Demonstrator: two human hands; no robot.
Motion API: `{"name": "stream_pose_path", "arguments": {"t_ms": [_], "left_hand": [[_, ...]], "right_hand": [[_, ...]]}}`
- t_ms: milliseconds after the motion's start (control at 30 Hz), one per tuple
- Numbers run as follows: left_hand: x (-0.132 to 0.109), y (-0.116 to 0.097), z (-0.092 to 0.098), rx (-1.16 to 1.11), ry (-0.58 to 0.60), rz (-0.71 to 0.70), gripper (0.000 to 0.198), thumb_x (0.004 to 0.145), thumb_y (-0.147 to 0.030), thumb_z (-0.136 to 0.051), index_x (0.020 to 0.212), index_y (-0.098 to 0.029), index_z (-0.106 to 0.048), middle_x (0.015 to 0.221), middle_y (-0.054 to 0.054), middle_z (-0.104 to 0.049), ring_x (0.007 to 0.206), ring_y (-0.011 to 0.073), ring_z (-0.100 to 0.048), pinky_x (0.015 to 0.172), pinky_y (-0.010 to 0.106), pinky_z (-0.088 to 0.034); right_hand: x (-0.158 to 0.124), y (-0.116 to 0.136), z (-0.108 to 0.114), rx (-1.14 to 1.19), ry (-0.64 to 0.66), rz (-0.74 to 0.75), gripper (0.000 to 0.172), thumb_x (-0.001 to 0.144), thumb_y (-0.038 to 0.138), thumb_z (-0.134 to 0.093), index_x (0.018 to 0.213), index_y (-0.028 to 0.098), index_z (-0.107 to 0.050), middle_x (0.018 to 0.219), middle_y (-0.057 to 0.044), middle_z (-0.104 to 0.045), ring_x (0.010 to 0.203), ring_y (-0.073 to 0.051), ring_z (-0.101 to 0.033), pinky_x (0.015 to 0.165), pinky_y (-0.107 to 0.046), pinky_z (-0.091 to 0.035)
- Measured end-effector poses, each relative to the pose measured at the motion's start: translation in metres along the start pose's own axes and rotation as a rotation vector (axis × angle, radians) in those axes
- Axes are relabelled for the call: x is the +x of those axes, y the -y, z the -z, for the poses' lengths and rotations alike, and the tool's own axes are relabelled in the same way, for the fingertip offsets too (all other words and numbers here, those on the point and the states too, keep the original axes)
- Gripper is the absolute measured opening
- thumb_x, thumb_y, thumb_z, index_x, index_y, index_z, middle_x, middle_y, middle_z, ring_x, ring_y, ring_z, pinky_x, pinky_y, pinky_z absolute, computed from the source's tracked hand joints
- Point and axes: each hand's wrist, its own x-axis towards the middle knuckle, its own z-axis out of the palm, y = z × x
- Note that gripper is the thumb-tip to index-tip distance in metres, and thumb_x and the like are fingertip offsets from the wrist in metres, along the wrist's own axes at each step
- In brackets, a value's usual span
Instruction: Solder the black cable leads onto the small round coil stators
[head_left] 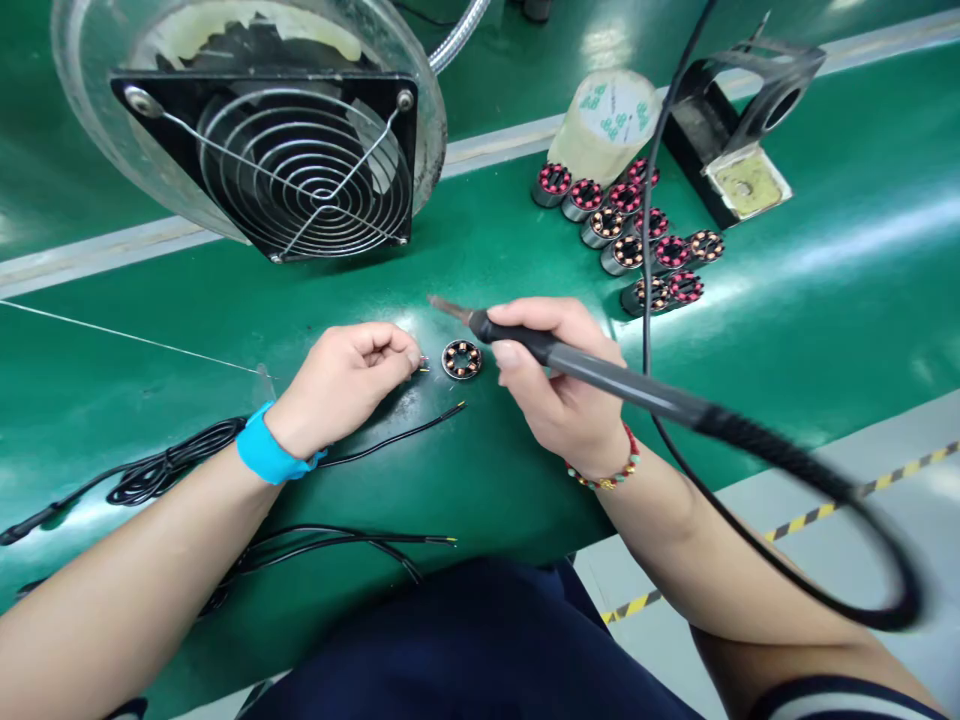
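My right hand [559, 385] is wrapped round the grey handle of a soldering iron [600, 370], whose tip points left above the bench. A small round stator with copper coils [461, 359] lies on the green bench [825, 300] just below that tip. My left hand [349, 385], with a blue wrist strap [266, 450], is closed in a pinch on a thin wire end right beside the stator. A black wire [397, 437] runs back from under that hand.
A black extraction fan in a clear hood [300, 165] stands at the back. Several stators with red and copper coils [637, 230] cluster at the right, next to a tape roll [611, 120] and an iron stand with sponge [739, 130]. More black wires [337, 540] lie near the front edge.
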Motion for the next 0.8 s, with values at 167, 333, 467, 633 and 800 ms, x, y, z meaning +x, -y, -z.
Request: {"name": "stream_pose_path", "arguments": {"t_ms": [167,333,467,633,800], "left_hand": [[0.0015,0.0004,-0.0007,0.016,-0.015,0.014,0.015,0.072,-0.029,-0.059,0.065,-0.018,-0.066,0.061,-0.001,-0.059,0.056,0.0101,-0.046,0.052,0.02,-0.038],[0.0019,0.0,-0.0005,0.024,-0.023,0.027,0.015,0.072,-0.029,-0.06,0.065,-0.018,-0.066,0.059,-0.002,-0.058,0.055,0.0096,-0.046,0.051,0.02,-0.037],[0.0023,-0.0001,-0.0004,0.033,-0.02,0.024,0.015,0.072,-0.029,-0.059,0.065,-0.018,-0.066,0.059,-0.002,-0.058,0.054,0.0092,-0.046,0.051,0.02,-0.037],[0.0027,0.0004,-0.0009,0.031,-0.024,0.024,0.015,0.072,-0.03,-0.059,0.065,-0.018,-0.066,0.06,-0.002,-0.058,0.055,0.0099,-0.046,0.051,0.02,-0.038],[0.0029,0.0003,-0.001,0.033,-0.025,0.026,0.015,0.071,-0.031,-0.058,0.065,-0.018,-0.065,0.061,-0.001,-0.06,0.056,0.0112,-0.048,0.051,0.021,-0.038]], "right_hand": [[-0.0033,-0.0022,0.0002,0.105,-0.102,0.058,0.014,0.092,0.032,-0.054,0.085,0.024,-0.063,0.074,0.001,-0.067,0.058,-0.011,-0.065,0.055,-0.026,-0.055],[-0.0036,0.0007,0.0019,0.112,-0.072,0.064,0.013,0.091,0.031,-0.055,0.085,0.023,-0.063,0.075,0.001,-0.068,0.059,-0.011,-0.065,0.055,-0.026,-0.056],[-0.0049,0.0011,0.0016,0.102,-0.061,0.035,0.014,0.091,0.032,-0.054,0.085,0.024,-0.063,0.076,0.001,-0.068,0.062,-0.012,-0.067,0.058,-0.027,-0.056],[-0.0065,-0.0019,0.0008,0.083,-0.094,0.01,0.014,0.092,0.036,-0.054,0.09,0.026,-0.063,0.082,0.0,-0.069,0.065,-0.014,-0.067,0.06,-0.03,-0.058],[-0.0022,-0.0016,0.0001,-0.004,0.007,0.006,0.016,0.091,0.031,-0.056,0.106,0.027,-0.063,0.104,-0.002,-0.071,0.091,-0.019,-0.07,0.08,-0.036,-0.06]]}}
